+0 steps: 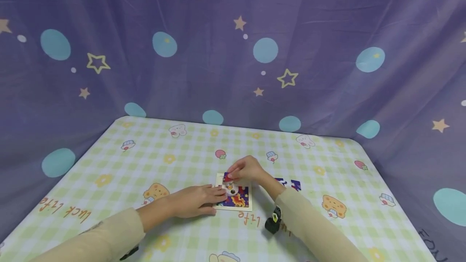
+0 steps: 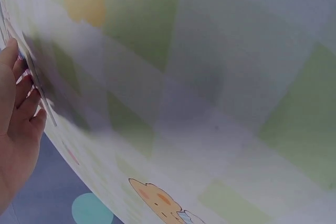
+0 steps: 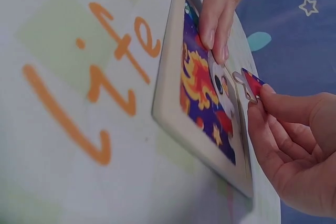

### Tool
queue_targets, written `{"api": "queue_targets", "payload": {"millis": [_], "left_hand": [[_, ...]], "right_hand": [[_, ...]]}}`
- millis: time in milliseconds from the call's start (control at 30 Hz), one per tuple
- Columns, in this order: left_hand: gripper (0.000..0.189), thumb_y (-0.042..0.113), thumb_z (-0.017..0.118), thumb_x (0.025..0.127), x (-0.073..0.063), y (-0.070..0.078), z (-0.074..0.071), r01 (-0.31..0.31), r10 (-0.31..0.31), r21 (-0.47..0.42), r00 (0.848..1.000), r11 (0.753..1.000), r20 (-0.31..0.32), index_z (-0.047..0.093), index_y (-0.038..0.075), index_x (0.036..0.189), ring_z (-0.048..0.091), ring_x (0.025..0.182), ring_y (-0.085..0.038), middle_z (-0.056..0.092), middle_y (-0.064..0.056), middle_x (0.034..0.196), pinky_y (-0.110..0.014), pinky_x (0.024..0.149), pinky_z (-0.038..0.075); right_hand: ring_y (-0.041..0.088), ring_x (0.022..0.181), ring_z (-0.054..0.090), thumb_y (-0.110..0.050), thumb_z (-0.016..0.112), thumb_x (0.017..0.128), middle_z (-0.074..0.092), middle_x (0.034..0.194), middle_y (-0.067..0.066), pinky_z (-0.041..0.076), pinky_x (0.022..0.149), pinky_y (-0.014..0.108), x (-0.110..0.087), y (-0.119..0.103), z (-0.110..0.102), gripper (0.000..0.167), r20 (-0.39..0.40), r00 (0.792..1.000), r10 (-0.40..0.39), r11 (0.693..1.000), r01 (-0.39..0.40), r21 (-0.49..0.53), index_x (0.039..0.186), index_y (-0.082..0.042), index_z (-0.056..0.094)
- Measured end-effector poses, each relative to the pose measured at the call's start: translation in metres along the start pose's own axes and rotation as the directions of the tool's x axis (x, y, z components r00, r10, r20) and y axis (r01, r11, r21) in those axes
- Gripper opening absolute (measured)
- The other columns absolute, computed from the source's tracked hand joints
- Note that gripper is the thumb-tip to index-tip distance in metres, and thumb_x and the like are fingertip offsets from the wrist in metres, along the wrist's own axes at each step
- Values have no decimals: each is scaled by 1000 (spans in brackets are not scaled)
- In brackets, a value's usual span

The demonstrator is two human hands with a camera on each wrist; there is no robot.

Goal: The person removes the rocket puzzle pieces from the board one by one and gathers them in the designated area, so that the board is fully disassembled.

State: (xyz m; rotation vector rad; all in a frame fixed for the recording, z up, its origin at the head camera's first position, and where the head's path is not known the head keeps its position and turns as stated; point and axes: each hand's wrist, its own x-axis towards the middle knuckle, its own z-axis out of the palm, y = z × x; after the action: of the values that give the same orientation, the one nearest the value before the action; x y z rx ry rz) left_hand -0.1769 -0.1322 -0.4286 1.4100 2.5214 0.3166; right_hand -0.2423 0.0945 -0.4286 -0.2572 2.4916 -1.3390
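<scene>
A jigsaw puzzle in a pale frame (image 1: 250,203) lies on the table, its lower part filled with a dark blue picture of orange flames and a white figure. Between thumb and fingers my right hand (image 1: 249,169) pinches a red and blue puzzle piece (image 3: 253,83), held tilted over the upper left of the frame. My left hand (image 1: 193,200) rests flat from the left, extended fingertips touching the puzzle picture. In the left wrist view, the left hand (image 2: 21,119) shows at the left margin beside the frame's edge.
Loose puzzle pieces (image 1: 295,185) lie right of the frame, partly behind the right forearm. A checked cloth with cartoon prints covers the table (image 1: 174,237). A purple curtain (image 1: 218,84) with stars and blue dots hangs behind it.
</scene>
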Motion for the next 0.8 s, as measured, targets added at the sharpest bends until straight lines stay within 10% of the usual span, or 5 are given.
{"api": "queue_targets", "payload": {"millis": [800], "left_hand": [[49,37,47,100,-1,-3,0,-32,32,35,999,999,-13,44,16,144,41,141,-21,42,-3,152,-43,117,35]], "right_hand": [[14,63,71,-14,77,80,76,81,10,58,63,25,-20,34,-48,18,-51,997,65,998,-64,18,94,-3,75]]}}
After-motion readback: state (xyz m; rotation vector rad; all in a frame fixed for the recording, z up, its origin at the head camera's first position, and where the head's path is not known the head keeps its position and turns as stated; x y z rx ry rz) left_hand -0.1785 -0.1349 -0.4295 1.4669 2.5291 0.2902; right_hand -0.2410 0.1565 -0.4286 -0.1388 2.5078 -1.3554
